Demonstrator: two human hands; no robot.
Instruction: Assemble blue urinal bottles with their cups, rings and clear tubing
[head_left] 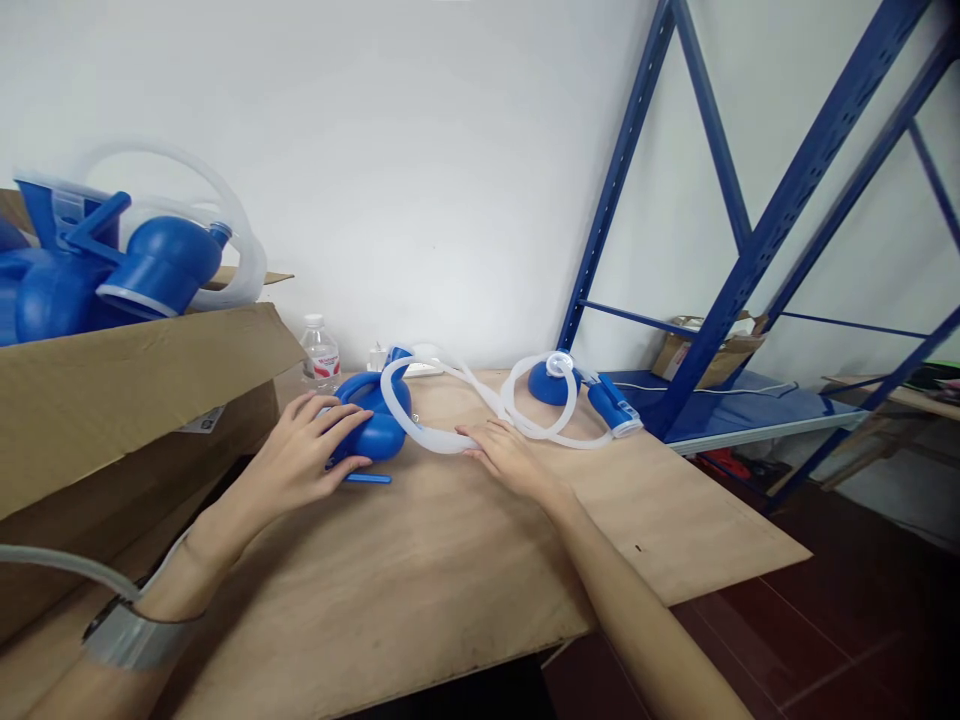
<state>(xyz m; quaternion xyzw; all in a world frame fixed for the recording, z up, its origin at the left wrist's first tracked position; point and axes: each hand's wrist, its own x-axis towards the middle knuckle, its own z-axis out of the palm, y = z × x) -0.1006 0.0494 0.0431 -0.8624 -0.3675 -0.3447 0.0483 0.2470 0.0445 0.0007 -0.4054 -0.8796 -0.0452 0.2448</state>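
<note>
My left hand (307, 452) rests on a round blue plastic bulb (379, 420) lying on the wooden board (420, 580), fingers curved around its near side. My right hand (504, 455) lies flat with its fingertips on the translucent white hose (420, 432) that loops out of that bulb. The hose runs on to the right into a coil (540, 410) around a second blue piece (546, 385) and a blue tubular fitting (615, 408). A small blue stick (367, 479) lies just below the bulb.
A big open cardboard box (112, 400) at the left holds several more blue bulbs and hoses (142, 265). A water bottle (320, 352) stands at the wall. A blue metal rack (720, 300) with a cardboard box (709, 350) stands at the right. The board's edge drops to dark floor (825, 620).
</note>
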